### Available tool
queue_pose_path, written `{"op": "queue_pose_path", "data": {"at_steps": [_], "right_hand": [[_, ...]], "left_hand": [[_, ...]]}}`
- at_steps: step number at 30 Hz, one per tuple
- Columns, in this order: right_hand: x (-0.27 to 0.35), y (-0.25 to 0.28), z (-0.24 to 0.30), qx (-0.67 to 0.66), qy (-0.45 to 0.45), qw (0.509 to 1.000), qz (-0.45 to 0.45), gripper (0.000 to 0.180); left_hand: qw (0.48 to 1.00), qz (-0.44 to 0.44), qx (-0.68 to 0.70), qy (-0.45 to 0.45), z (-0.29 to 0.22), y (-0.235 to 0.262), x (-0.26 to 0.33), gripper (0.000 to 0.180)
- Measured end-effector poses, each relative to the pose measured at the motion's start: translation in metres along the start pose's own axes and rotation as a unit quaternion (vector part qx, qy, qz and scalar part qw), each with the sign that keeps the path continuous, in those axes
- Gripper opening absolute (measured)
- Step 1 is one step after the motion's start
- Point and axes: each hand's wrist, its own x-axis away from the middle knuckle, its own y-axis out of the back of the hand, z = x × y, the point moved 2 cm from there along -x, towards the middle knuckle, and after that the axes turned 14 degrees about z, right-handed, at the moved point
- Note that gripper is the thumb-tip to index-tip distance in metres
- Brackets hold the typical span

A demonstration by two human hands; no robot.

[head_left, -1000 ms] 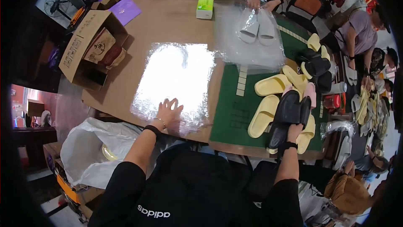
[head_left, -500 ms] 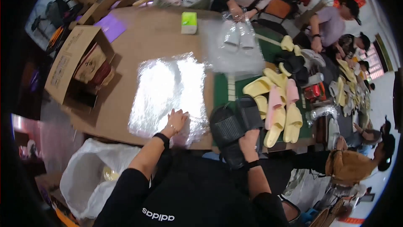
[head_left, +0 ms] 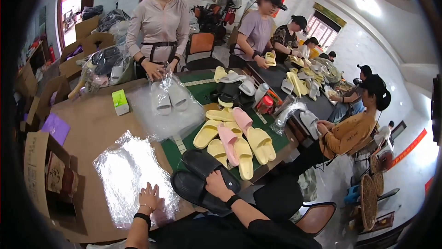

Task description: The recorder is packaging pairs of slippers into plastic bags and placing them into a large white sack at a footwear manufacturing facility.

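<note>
My left hand lies flat, fingers spread, on the near edge of a stack of clear plastic bags on the brown table. My right hand grips a pair of black slippers, held side by side just right of the bags, at the near edge of a green mat. Past them lies a heap of yellow slippers and pink slippers.
Across the table a person holds white slippers in a clear bag. A small green box, a purple sheet and open cartons stand to the left. Several other people work with slippers at tables to the right. A chair is at lower right.
My right hand has carried the black slippers from the pile at the right over toward the plastic bags. My left hand stays on the bags. My head has lifted, showing the room.
</note>
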Motion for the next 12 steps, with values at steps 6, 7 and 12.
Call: {"op": "queue_pose_path", "data": {"at_steps": [6,7,12], "right_hand": [[0.010,-0.004,-0.012,-0.007,-0.032,0.999,0.028,0.014],[0.010,-0.004,-0.011,-0.002,-0.037,0.998,0.054,0.014],[-0.012,0.000,-0.007,-0.019,0.010,0.999,0.036,0.013]], "left_hand": [[0.996,-0.012,-0.060,0.070,-0.002,0.012,0.019,0.074],[0.995,-0.030,-0.022,0.093,0.007,0.001,0.013,0.075],[0.974,-0.072,0.119,0.178,0.008,-0.012,-0.019,0.084]]}}
